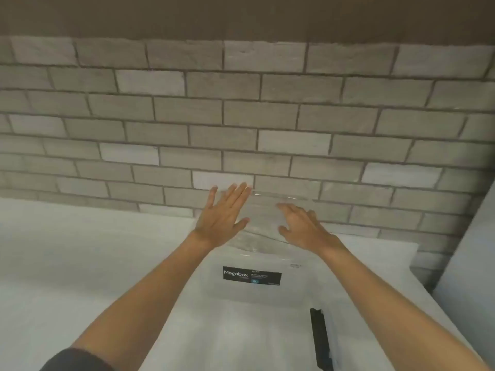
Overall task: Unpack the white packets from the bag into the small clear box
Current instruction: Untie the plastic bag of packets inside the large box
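Clear box (267,215) sits between spread hands (222,215) (302,227), near brick wall (267,116).

**Bare arms, one dark sleeve**

Not much worn here. The left arm (150,290) has a dark, blackish sleeve (77,360) down in the lower left corner. The right arm (388,303) is bare right to the frame's lower right edge. Left hand (223,214) and right hand (304,227) are bare too.

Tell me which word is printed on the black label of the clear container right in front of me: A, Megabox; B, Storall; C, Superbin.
A: the black label on the clear container reads Megabox in white letters.
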